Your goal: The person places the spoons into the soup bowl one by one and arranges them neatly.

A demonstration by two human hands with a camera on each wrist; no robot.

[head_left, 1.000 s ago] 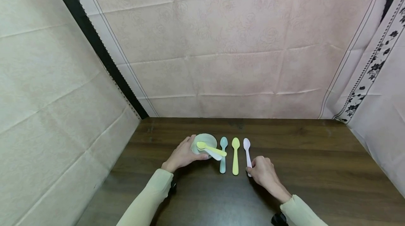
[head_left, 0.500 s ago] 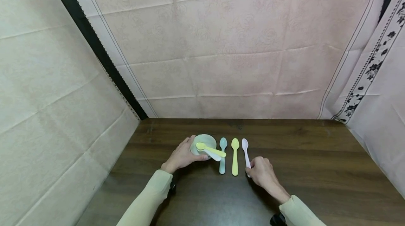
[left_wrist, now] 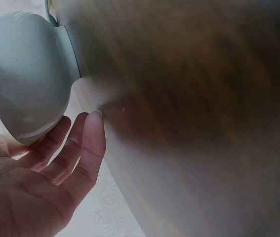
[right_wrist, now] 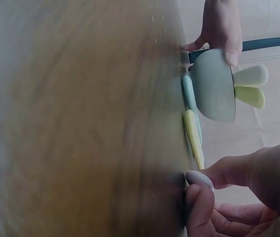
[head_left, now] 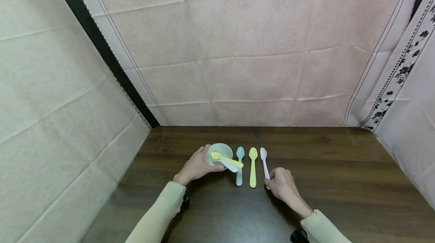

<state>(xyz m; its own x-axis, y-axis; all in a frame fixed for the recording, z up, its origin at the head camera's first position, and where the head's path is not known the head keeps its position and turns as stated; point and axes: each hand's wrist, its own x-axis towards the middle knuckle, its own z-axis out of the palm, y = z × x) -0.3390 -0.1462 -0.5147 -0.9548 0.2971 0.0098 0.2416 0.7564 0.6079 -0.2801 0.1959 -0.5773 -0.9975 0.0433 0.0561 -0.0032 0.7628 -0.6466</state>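
Observation:
A pale green bowl (head_left: 211, 153) stands on the table, its side gripped by my left hand (head_left: 197, 165), thumb at the near rim and fingers round the far side. In the bowl lean a yellow spoon (head_left: 231, 161) and a pale whitish spoon (head_left: 230, 166), handles out over the rim. To the right, a blue spoon (head_left: 239, 177), another yellow spoon (head_left: 253, 171) and a lavender spoon (head_left: 264, 158) lie in a row, heads away from me. My right hand (head_left: 283, 184) pinches the lavender spoon's handle end between thumb and finger; the right wrist view shows this handle tip (right_wrist: 199, 178) up close.
The dark wooden table (head_left: 340, 167) meets a pink patterned cloth (head_left: 244, 65) hanging at the back. Light cloths also hang on the left and right. The bowl-side handles overlap the blue spoon in the head view.
The lavender spoon's head has swung slightly left toward the yellow spoon, with my right hand still pinching its handle. My left hand stays on the bowl.

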